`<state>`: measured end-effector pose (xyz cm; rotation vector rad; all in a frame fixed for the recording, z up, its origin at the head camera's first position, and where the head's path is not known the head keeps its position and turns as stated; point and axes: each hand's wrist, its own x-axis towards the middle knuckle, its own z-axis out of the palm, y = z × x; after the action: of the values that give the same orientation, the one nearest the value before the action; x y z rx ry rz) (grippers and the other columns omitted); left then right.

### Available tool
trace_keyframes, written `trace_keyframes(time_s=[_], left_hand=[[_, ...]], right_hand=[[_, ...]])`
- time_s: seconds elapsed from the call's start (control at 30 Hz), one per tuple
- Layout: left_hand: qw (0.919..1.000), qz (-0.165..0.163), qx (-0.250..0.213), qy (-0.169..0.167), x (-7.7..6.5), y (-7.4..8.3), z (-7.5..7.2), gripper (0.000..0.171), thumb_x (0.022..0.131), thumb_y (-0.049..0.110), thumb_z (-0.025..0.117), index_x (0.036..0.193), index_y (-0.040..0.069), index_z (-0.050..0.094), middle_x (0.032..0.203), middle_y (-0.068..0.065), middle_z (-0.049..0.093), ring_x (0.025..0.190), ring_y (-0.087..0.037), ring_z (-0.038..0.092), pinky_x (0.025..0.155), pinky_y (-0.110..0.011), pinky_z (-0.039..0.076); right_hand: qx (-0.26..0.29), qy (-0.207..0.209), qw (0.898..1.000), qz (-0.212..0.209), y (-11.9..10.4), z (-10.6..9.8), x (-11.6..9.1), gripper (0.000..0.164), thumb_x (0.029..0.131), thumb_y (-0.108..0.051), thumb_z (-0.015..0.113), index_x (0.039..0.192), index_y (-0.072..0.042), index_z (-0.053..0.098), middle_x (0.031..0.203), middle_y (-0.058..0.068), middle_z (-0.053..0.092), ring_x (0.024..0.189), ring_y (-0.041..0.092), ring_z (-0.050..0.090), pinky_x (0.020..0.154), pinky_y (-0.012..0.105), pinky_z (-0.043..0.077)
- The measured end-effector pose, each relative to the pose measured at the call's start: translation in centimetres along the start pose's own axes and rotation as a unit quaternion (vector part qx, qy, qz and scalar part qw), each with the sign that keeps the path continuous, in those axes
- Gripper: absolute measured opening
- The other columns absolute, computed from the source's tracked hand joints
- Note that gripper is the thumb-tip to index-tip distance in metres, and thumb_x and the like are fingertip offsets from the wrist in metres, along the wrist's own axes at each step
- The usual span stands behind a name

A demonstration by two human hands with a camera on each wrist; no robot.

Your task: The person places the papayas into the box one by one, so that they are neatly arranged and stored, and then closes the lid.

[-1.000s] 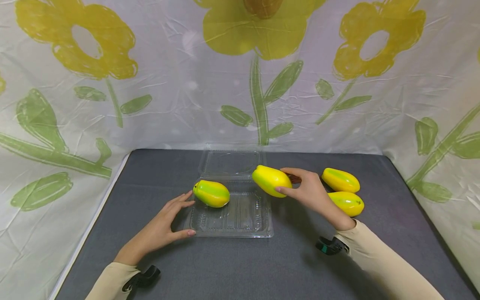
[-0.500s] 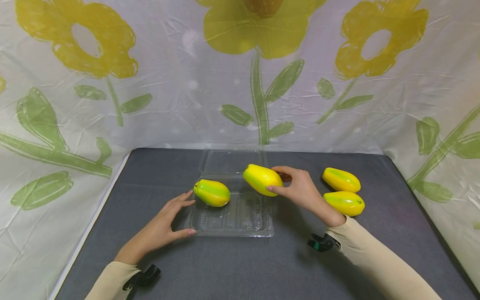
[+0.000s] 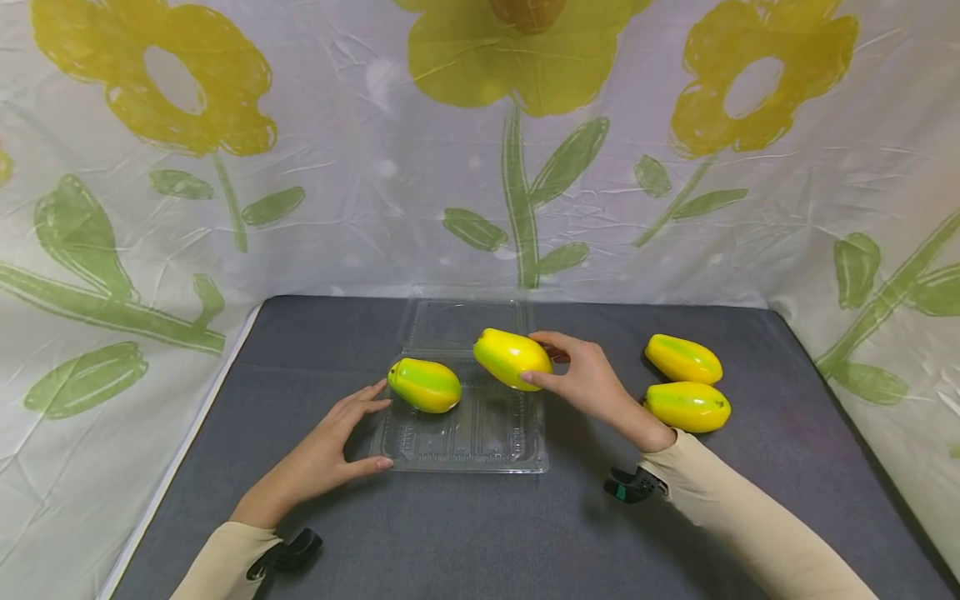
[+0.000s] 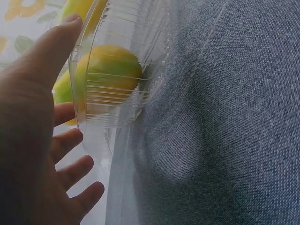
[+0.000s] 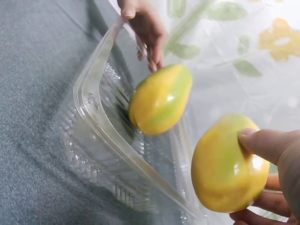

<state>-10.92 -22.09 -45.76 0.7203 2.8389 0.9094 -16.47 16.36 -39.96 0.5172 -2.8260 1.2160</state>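
Note:
My right hand (image 3: 588, 379) grips a yellow-green papaya (image 3: 510, 358) by its right end, above the right back part of a clear plastic clamshell box (image 3: 480, 467). In the right wrist view the thumb presses this papaya (image 5: 225, 164) from one side, with fingers on the other. Another papaya (image 3: 424, 386) lies in the left back part of the box, seen through the clear wall in the left wrist view. My left hand (image 3: 322, 454) is at the box's left side, its fingers extended along the rim (image 4: 77, 89) and its thumb at the front left corner.
Two more papayas (image 3: 682, 358) lie side by side on the grey tablecloth (image 3: 600, 533) at the right. The box's clear lid (image 3: 465, 321) is folded back toward the flowered curtain (image 3: 360, 208) behind the table.
My right hand has carried its papaya leftward, from the box's right edge to over the box. The left hand and the other papayas have stayed where they were.

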Motion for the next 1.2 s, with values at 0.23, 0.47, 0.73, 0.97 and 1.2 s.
trace_keyframes(time_s=[0.23, 0.47, 0.73, 0.97, 1.2], left_hand=[[1.0000, -0.003, -0.002, -0.002, 0.0, -0.1, 0.1, 0.086, 0.079, 0.053, 0.078, 0.147, 0.014, 0.044, 0.165, -0.009, 0.025, 0.150, -0.040, 0.024, 0.111, -0.068, 0.033], [1.0000, 0.000, -0.001, 0.000, 0.0, -0.2, 0.2, 0.086, 0.079, 0.055, 0.077, 0.147, 0.014, 0.044, 0.166, -0.006, 0.024, 0.150, -0.040, 0.024, 0.111, -0.068, 0.033], [1.0000, 0.002, 0.002, 0.004, 0.0, -0.4, 0.3, 0.086, 0.079, 0.058, 0.075, 0.147, 0.015, 0.045, 0.165, -0.008, 0.025, 0.149, -0.041, 0.025, 0.110, -0.069, 0.034], [1.0000, 0.005, 0.004, 0.005, 0.0, -0.6, 0.4, 0.086, 0.079, 0.060, 0.073, 0.148, 0.018, 0.043, 0.165, -0.008, 0.025, 0.149, -0.041, 0.025, 0.110, -0.069, 0.033], [1.0000, 0.007, 0.001, 0.005, -0.1, -0.6, 0.3, 0.086, 0.079, 0.060, 0.074, 0.148, 0.017, 0.043, 0.165, -0.008, 0.025, 0.149, -0.040, 0.025, 0.110, -0.068, 0.034]], right_hand=[[0.005, -0.006, 1.000, -0.003, -0.3, 0.6, 0.0, 0.061, 0.082, -0.028, 0.081, 0.137, -0.010, 0.060, 0.132, 0.013, 0.066, 0.111, 0.029, 0.068, 0.094, 0.047, 0.057], [0.005, -0.009, 1.000, -0.003, 0.0, 1.2, 0.2, 0.060, 0.080, -0.030, 0.084, 0.133, -0.011, 0.062, 0.127, 0.011, 0.069, 0.108, 0.028, 0.070, 0.092, 0.047, 0.058], [0.018, -0.017, 0.999, -0.023, 0.3, 1.8, 0.2, 0.060, 0.078, -0.029, 0.085, 0.132, -0.012, 0.063, 0.127, 0.009, 0.069, 0.111, 0.028, 0.069, 0.095, 0.047, 0.057], [0.011, -0.020, 0.999, -0.028, 0.5, 2.3, 0.2, 0.060, 0.078, -0.027, 0.085, 0.132, -0.012, 0.062, 0.127, 0.009, 0.068, 0.112, 0.027, 0.068, 0.096, 0.046, 0.057], [0.000, -0.024, 0.999, -0.035, 0.6, 2.7, 0.3, 0.065, 0.079, -0.026, 0.084, 0.137, -0.013, 0.059, 0.133, 0.008, 0.066, 0.114, 0.025, 0.067, 0.098, 0.044, 0.056]])
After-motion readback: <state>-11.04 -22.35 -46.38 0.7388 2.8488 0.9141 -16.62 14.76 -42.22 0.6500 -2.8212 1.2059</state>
